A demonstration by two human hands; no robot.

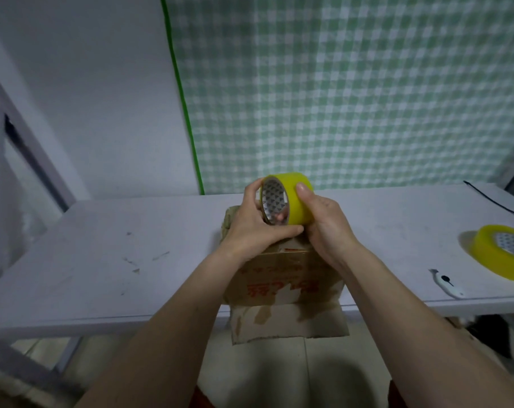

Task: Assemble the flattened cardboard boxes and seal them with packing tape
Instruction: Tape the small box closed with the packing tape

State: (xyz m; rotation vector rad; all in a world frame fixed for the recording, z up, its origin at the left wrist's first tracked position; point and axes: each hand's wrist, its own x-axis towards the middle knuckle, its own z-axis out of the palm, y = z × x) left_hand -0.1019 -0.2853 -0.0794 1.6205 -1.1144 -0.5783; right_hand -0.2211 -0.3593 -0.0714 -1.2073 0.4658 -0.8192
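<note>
A: Hands first, from the left. Left hand (257,223) curls round the near rim of the roll (288,198), thumb under it and fingers over the top edge. A fingertip shows inside the core, though I cannot tell whose.

B: And the right hand (323,222)?

A: It grips the roll's outer band, thumb laid flat along the yellow face. So both hands hold the one roll, up above the box (282,278).

B: Where does the box sit?

A: On the table (102,260), right under the hands, with one flap hanging over the near edge. Whether its top seam is closed I cannot see; the hands cover it.

B: The step, then?

A: Finding the tape's loose end, I would say. Best to turn the roll slowly with the left hand while the right thumb's nail feels for the ridge, then peel straight so the strip does not split.

B: Anything further right?

A: A cutter (447,285) lies near the table's front edge, and a second roll (505,251) lies flat beyond it. The cutter is within reach, so I would pull a length, press it along the seam, then cut rather than tear.
</note>
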